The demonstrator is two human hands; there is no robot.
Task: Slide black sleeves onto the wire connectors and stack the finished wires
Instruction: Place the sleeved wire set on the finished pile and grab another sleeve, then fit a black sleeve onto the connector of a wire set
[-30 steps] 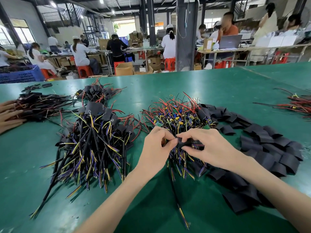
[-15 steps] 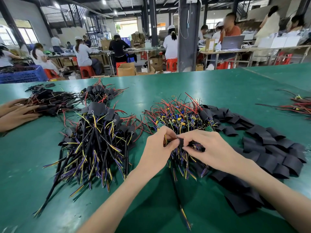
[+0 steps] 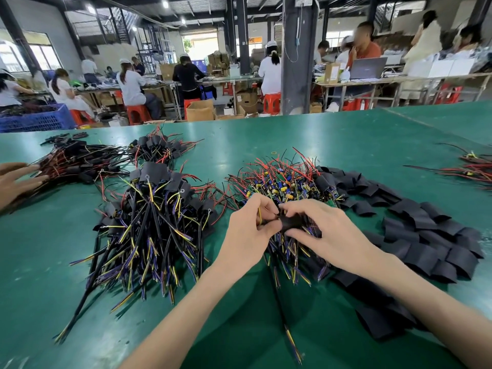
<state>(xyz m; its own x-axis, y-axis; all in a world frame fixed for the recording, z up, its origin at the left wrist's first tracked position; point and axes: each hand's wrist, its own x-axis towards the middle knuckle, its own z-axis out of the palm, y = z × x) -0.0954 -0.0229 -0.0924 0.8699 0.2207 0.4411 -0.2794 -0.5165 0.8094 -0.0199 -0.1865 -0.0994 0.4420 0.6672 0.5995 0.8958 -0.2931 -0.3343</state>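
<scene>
Green matting covers the desk, and the work sits just in front of the person, where the two hands meet. The right hand grips a black sleeve with thumb and curled fingers. The left hand pinches the head of a wire right at the sleeve's left mouth, though the connector itself is hidden behind the fingers.

The sleeve's long axis runs roughly left to right between the hands, while the wire's cable trails away toward the person. My judgement is that the sleeve is being worked over the connector and is not yet fully seated.

Three heaps frame the job:
- The unsleeved pile, red leads and blue parts, lies just beyond the hands.
- The loose sleeves spread out to the right.
- The finished pile lies to the left, well apart from the hands.

That leftward direction is what the stacking move turns on — the left hand is the nearer one and already holds the wire, so it would likely carry it across. Another person's hand rests on a further bundle at the far left edge.
</scene>
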